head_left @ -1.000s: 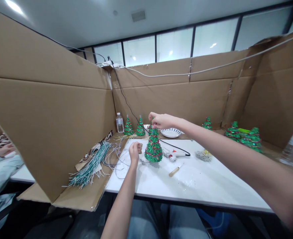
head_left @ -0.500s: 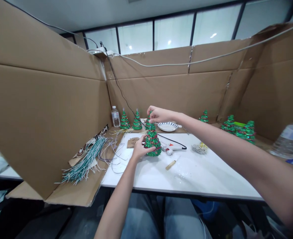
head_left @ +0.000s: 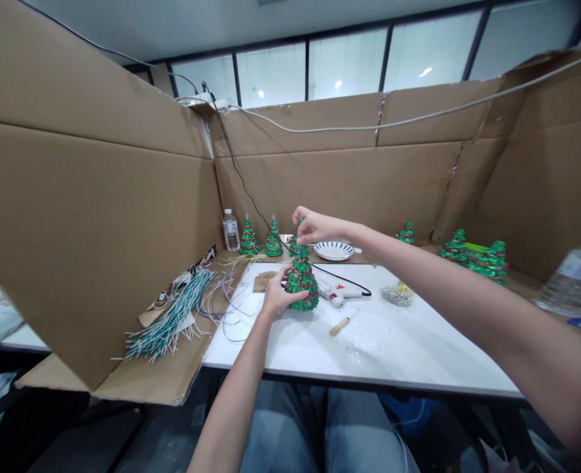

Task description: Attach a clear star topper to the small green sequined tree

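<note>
Left hand (head_left: 277, 292) is grasping the lower side of a green tree (head_left: 303, 281), thumb across its front. Right hand (head_left: 315, 225) is pinching the tip from above; exact finger contact is too small to tell. Tree is standing upright on the white table (head_left: 409, 351), near the far edge. Glue gun (head_left: 340, 296) is lying just right of it, wooden-handled tool (head_left: 340, 326) nearer the person. Striped plate (head_left: 334, 250) is sitting behind.

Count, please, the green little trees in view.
7 visible: one tree in the left hand, another partly hidden behind it, two near the back-left bottle, three at right. The right arm may hide more.
</note>
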The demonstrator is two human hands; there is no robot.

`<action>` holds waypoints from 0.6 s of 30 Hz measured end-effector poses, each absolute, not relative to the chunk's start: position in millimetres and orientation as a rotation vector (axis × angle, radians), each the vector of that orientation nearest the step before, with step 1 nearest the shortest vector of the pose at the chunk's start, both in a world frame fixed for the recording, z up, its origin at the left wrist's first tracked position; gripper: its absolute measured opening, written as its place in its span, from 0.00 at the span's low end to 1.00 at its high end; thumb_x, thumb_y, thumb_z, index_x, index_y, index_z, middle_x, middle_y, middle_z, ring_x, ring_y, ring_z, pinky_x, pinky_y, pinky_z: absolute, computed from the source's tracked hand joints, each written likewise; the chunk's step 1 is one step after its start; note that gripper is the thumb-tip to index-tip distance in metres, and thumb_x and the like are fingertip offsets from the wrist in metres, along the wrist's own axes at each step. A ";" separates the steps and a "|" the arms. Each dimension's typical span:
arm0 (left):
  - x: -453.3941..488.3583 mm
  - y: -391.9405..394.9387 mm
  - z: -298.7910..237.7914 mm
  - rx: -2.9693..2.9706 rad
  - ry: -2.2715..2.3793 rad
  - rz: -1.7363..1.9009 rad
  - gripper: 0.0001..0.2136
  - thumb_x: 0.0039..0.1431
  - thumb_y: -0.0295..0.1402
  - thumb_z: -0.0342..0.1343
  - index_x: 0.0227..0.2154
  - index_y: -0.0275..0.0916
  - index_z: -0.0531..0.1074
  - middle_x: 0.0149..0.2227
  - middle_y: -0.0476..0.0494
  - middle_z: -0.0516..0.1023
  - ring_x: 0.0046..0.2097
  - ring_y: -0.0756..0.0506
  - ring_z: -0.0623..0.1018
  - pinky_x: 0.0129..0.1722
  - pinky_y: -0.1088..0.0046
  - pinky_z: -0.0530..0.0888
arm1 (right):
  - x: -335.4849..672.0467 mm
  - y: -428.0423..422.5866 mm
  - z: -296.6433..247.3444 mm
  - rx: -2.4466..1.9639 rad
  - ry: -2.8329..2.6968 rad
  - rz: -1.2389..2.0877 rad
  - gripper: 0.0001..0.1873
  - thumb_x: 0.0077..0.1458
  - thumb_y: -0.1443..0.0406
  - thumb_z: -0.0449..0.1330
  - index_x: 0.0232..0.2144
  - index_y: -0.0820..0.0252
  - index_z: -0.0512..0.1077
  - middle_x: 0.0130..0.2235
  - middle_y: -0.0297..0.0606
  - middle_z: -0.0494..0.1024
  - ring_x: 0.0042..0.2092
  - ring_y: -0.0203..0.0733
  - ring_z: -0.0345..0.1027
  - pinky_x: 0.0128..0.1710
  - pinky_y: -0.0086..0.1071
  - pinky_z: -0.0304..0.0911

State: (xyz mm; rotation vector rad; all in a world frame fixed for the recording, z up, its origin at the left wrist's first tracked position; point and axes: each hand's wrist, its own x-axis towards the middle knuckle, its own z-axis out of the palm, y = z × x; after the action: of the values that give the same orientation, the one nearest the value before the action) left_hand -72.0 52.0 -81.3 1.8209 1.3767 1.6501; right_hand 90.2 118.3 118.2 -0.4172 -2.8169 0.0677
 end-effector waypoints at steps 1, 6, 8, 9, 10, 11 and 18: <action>-72.1 52.0 -81.1 1.823 1.371 1.652 0.36 0.34 0.40 0.70 0.50 0.41 0.68 0.44 0.42 0.76 0.45 0.41 0.75 0.42 0.69 0.72 | 91.3 117.1 118.9 -0.417 -2.815 0.092 0.13 0.54 0.61 0.59 0.27 0.67 0.75 0.47 0.44 0.58 0.39 0.35 0.60 0.43 0.32 0.62; -71.2 50.7 -80.4 1.812 1.357 1.681 0.36 0.33 0.40 0.70 0.51 0.41 0.68 0.45 0.42 0.76 0.42 0.42 0.76 0.43 0.68 0.72 | 95.3 117.9 118.1 -0.402 -2.782 0.148 0.17 0.55 0.57 0.58 0.30 0.68 0.77 0.48 0.45 0.58 0.41 0.37 0.60 0.44 0.32 0.64; -70.4 49.6 -79.9 1.807 1.356 1.690 0.36 0.34 0.40 0.70 0.51 0.41 0.68 0.46 0.41 0.76 0.43 0.42 0.76 0.43 0.68 0.72 | 94.3 121.3 116.3 -0.398 -2.762 0.143 0.17 0.54 0.57 0.59 0.29 0.68 0.77 0.47 0.45 0.58 0.41 0.37 0.60 0.45 0.33 0.63; -70.0 49.0 -79.6 1.807 1.354 1.693 0.36 0.35 0.40 0.70 0.51 0.41 0.67 0.46 0.41 0.76 0.43 0.42 0.76 0.42 0.69 0.72 | 93.2 123.1 115.3 -0.400 -2.749 0.137 0.17 0.54 0.57 0.60 0.28 0.68 0.76 0.47 0.45 0.58 0.41 0.36 0.60 0.45 0.33 0.63; -69.5 48.3 -79.2 1.806 1.351 1.696 0.36 0.35 0.40 0.70 0.51 0.41 0.67 0.46 0.41 0.75 0.43 0.42 0.76 0.42 0.69 0.72 | 91.9 124.8 114.3 -0.403 -2.734 0.129 0.16 0.53 0.58 0.60 0.27 0.68 0.76 0.47 0.44 0.58 0.40 0.36 0.60 0.45 0.33 0.63; -69.0 47.6 -78.8 1.806 1.348 1.699 0.35 0.36 0.40 0.70 0.51 0.41 0.67 0.46 0.41 0.75 0.44 0.42 0.76 0.42 0.69 0.72 | 90.6 126.1 113.4 -0.407 -2.719 0.120 0.16 0.52 0.58 0.61 0.26 0.69 0.76 0.47 0.44 0.58 0.39 0.36 0.60 0.45 0.33 0.62; -67.9 45.9 -77.4 1.786 1.363 1.716 0.35 0.35 0.40 0.70 0.50 0.43 0.67 0.46 0.42 0.75 0.42 0.43 0.76 0.41 0.70 0.72 | 86.7 124.4 112.5 -0.430 -2.671 0.094 0.16 0.50 0.58 0.63 0.22 0.68 0.75 0.48 0.43 0.58 0.37 0.34 0.59 0.44 0.35 0.61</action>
State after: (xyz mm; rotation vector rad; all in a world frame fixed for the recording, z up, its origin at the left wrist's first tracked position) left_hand -67.9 45.9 -77.4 1.7855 1.3629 1.7158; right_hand 86.7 124.4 112.5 -0.4303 -2.6713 0.0935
